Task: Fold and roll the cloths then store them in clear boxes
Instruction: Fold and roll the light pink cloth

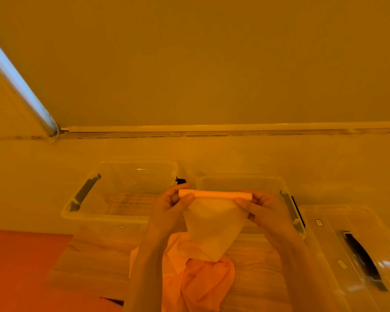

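Note:
I hold a pale cloth in the air, its top edge rolled into a thin tube and the rest hanging down in a taper. My left hand pinches the tube's left end, and my right hand pinches the right end. Behind the hands stand two open clear boxes on the table: a left box with a dark side handle, and a right box partly hidden by the cloth. Below the hands lies a crumpled pile of orange cloths.
A clear lid with a black handle lies at the right. The wooden table top shows between the boxes and the pile. An orange surface fills the lower left. A wall and a bright light strip rise behind.

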Demonstrator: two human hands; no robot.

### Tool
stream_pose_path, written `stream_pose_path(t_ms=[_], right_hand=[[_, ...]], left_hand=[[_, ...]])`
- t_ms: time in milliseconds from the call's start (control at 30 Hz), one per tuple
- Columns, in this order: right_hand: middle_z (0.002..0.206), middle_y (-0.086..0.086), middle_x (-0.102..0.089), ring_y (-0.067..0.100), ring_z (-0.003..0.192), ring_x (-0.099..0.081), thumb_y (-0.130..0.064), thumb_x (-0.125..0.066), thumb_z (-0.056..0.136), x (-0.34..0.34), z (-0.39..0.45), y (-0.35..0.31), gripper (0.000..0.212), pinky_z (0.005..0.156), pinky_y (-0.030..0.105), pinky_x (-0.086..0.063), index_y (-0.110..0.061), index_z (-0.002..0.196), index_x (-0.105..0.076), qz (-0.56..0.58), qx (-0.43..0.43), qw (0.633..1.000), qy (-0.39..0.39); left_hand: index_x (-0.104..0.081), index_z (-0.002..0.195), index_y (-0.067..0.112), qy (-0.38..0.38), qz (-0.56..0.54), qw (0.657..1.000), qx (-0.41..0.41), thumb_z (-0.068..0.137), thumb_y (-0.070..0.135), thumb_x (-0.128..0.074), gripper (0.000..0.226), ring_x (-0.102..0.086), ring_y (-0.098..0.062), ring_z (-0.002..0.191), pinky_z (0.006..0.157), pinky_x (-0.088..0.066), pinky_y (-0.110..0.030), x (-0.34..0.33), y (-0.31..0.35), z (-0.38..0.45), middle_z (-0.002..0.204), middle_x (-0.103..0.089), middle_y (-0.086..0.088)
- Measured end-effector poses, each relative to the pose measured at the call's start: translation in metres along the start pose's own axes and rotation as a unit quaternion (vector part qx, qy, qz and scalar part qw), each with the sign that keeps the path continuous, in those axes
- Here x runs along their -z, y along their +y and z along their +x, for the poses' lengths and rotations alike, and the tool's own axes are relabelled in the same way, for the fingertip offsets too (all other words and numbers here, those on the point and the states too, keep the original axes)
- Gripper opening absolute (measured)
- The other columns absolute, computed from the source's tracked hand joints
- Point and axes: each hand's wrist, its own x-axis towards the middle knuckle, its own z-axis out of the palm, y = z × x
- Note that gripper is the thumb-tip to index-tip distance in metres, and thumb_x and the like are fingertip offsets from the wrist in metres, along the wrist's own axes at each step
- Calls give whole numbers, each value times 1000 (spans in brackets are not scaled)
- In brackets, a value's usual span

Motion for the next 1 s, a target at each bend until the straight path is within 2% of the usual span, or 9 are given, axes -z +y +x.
stream_pose_path(t_ms=[133, 233, 333, 467, 600, 667, 733, 833, 1000], right_hand=[[79, 3, -71, 16, 75, -67, -5, -59, 86, 2, -2, -1, 11, 69, 31, -55, -9, 95, -65, -9, 13, 1000, -13], [81, 4, -69, 16, 74, -65, -6, -58, 87, 1, -3, -1, 13, 67, 30, -54, -11, 97, -64, -3, 11, 1000, -16], [84, 2, -69, 17, 79, -64, -6, -60, 83, -1, -3, 1, 18, 72, 34, -53, -12, 99, -64, 32, 9, 999, -20], [89, 5, -68, 17, 81, -65, -21, -68, 70, -5, -2, 1, 23, 70, 36, -53, -15, 93, -68, 52, 6, 999, -4], [93, 7, -70, 20, 83, -66, -25, -71, 69, -5, -1, 4, 31, 73, 39, -52, -23, 100, -70, 39, 5, 999, 5], [97, 8, -71, 19, 86, -68, -16, -69, 74, -4, 1, 6, 34, 72, 34, -54, -18, 108, -67, 52, -6, 999, 3], [92, 8, -72, 17, 83, -68, -4, -63, 79, -4, 0, 4, 27, 70, 28, -57, -11, 104, -66, 79, -9, 997, -6], [88, 10, -72, 20, 79, -70, -7, -62, 76, -4, -1, 1, 26, 68, 31, -58, -8, 102, -65, 89, -11, 996, -22], [86, 7, -70, 18, 77, -65, -8, -59, 85, -4, -1, 1, 17, 67, 35, -52, -17, 96, -68, 36, -27, 999, -25]], left_hand=[[-66, 90, 19, -16, 22, 1000, -15, 89, 8, -58, 14, -66, -7, 65, 56, -54, -21, -1, 3, -2, 69, -70, 6], [-67, 93, 16, -14, -10, 1000, 3, 89, 9, -57, 12, -67, -13, 67, 53, -54, -24, -2, 3, -4, 76, -69, 0], [-69, 102, 20, -4, -27, 999, 32, 87, 15, -61, 18, -66, -20, 79, 62, -54, -34, 1, 0, -3, 89, -70, 0], [-71, 99, 19, 10, -48, 998, 41, 81, 26, -63, 21, -63, -15, 83, 62, -50, -29, -1, 1, -3, 97, -66, 1], [-71, 98, 21, 23, -16, 999, 31, 89, 22, -59, 15, -60, -12, 70, 51, -48, -21, 0, 0, -3, 91, -62, -4], [-68, 105, 21, -4, -21, 1000, 17, 90, 14, -57, 20, -64, -10, 72, 55, -50, -19, 2, 2, -3, 89, -69, 2], [-63, 111, 19, -27, -28, 999, 11, 89, 7, -56, 26, -67, -6, 76, 62, -53, -18, 4, 3, -3, 88, -74, 7], [-65, 103, 15, -24, -10, 1000, 13, 89, 6, -56, 19, -67, -4, 69, 58, -53, -17, 5, 4, -4, 75, -73, 9], [-66, 95, 19, -24, -30, 999, 16, 90, 10, -56, 15, -68, -16, 64, 50, -52, -25, 6, 4, -5, 73, -72, -3]])
